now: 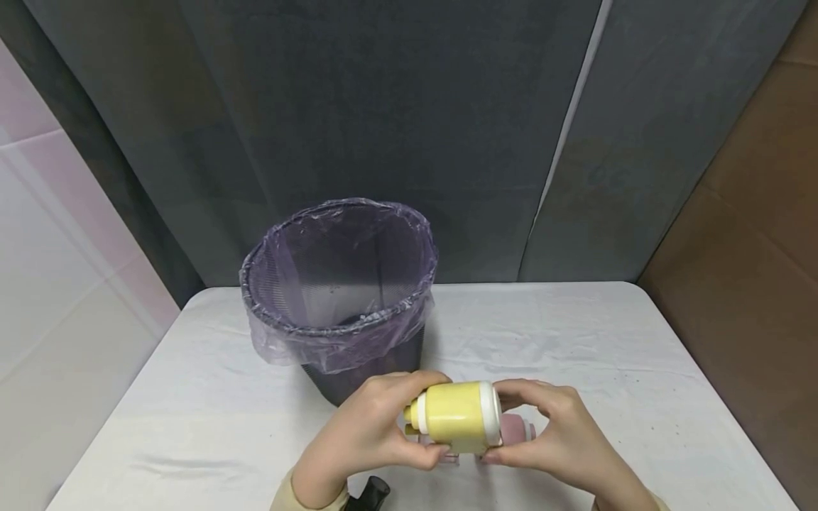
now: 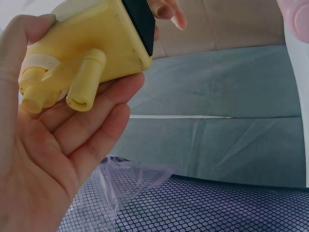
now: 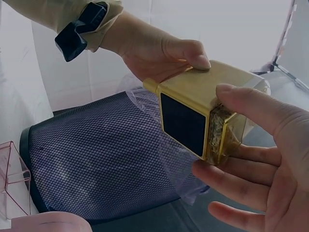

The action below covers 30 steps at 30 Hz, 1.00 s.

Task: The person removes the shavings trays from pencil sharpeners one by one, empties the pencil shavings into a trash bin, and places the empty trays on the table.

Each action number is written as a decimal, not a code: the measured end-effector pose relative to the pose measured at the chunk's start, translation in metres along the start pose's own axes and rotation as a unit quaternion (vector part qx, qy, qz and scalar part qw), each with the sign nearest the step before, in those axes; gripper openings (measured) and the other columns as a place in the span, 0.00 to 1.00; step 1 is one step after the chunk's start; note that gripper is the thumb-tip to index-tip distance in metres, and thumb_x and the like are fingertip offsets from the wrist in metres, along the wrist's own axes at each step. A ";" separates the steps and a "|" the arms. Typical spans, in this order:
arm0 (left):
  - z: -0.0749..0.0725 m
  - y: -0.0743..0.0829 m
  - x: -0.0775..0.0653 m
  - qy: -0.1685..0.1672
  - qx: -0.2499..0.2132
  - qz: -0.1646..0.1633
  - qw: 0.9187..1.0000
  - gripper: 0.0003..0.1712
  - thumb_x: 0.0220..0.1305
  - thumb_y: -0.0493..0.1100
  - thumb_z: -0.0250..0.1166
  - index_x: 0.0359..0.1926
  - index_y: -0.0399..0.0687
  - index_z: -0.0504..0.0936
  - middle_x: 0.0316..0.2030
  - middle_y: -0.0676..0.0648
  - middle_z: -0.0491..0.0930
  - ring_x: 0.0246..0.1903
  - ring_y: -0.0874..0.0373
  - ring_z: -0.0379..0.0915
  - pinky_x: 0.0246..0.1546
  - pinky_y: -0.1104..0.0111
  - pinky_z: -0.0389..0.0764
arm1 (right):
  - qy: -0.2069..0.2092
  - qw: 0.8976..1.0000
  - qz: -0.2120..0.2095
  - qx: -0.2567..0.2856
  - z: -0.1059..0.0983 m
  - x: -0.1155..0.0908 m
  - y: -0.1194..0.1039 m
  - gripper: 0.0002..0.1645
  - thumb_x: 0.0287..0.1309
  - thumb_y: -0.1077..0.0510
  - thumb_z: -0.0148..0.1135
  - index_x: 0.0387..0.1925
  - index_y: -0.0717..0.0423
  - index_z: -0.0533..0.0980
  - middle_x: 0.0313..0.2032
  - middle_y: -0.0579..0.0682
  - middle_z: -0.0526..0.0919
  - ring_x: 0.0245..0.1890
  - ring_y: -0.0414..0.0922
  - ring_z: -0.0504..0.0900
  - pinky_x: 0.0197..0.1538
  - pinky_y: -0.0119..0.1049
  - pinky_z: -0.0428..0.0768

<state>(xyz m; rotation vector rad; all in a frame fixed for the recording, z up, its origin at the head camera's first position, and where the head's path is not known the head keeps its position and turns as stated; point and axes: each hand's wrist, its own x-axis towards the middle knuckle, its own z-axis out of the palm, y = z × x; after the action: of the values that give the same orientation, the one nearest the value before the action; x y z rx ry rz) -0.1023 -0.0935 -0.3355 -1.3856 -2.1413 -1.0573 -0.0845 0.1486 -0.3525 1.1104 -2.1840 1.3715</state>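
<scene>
A yellow hand-crank pencil sharpener point(image 1: 455, 417) with a white rim is held up between both hands, in front of the bin. My left hand point(image 1: 373, 429) grips its crank end, thumb on one side and fingers beneath, as the left wrist view shows with the crank knob point(image 2: 86, 87). Thumb and fingers of my right hand point(image 1: 565, 440) pinch the opposite end. There, a see-through compartment point(image 3: 224, 133) holds what look like shavings. A dark panel point(image 3: 182, 118) covers the sharpener's base.
A mesh bin point(image 1: 358, 380) lined with a purple plastic bag point(image 1: 329, 348) stands on the white-covered table point(image 1: 192, 411). Below the hands are a pink rounded object point(image 1: 513, 429), partly hidden, and a clear pink-edged box point(image 3: 14, 181). Grey cloth point(image 1: 383, 106) hangs behind.
</scene>
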 end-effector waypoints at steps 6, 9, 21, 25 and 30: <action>0.001 0.000 -0.001 -0.005 -0.007 0.000 1.000 0.32 0.34 0.46 0.72 0.46 0.46 0.73 0.31 0.57 0.76 0.27 0.70 0.67 0.30 0.82 0.71 | -0.010 1.000 -0.007 0.010 -0.001 -0.002 0.004 0.38 0.20 0.61 0.80 0.44 0.55 0.76 0.38 0.47 0.81 0.36 0.42 0.80 0.42 0.28 0.75; 0.000 0.000 -0.001 -0.005 -0.005 -0.001 1.000 0.32 0.34 0.47 0.72 0.46 0.46 0.74 0.32 0.56 0.76 0.27 0.70 0.67 0.30 0.82 0.71 | -0.010 1.000 -0.002 -0.002 -0.001 -0.002 0.004 0.38 0.20 0.59 0.80 0.43 0.55 0.76 0.38 0.46 0.81 0.38 0.42 0.79 0.43 0.28 0.74; -0.001 0.000 -0.001 -0.006 -0.006 -0.007 1.000 0.32 0.34 0.46 0.72 0.46 0.47 0.73 0.31 0.57 0.75 0.27 0.70 0.67 0.30 0.82 0.71 | -0.013 0.999 0.023 -0.023 -0.007 0.001 -0.007 0.35 0.21 0.58 0.79 0.42 0.56 0.77 0.38 0.46 0.81 0.38 0.41 0.79 0.44 0.28 0.74; -0.001 0.000 -0.002 -0.006 -0.006 -0.006 1.000 0.31 0.34 0.46 0.72 0.45 0.47 0.74 0.32 0.57 0.76 0.28 0.70 0.68 0.30 0.82 0.71 | -0.018 0.999 0.021 -0.022 -0.010 0.006 -0.015 0.35 0.22 0.59 0.79 0.42 0.56 0.77 0.38 0.46 0.81 0.38 0.41 0.79 0.44 0.28 0.74; -0.001 0.000 -0.002 -0.005 -0.007 -0.003 1.000 0.31 0.34 0.46 0.72 0.45 0.47 0.74 0.32 0.57 0.76 0.27 0.70 0.67 0.30 0.82 0.71 | -0.025 0.999 0.012 -0.016 -0.011 0.005 -0.013 0.34 0.24 0.59 0.79 0.42 0.57 0.76 0.38 0.47 0.81 0.38 0.41 0.79 0.44 0.28 0.74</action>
<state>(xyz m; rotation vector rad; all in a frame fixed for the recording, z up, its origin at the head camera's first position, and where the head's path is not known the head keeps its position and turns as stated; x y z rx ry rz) -0.1020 -0.0958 -0.3360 -1.3951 -2.1512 -1.0709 -0.0789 0.1528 -0.3362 1.1207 -2.2532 1.3281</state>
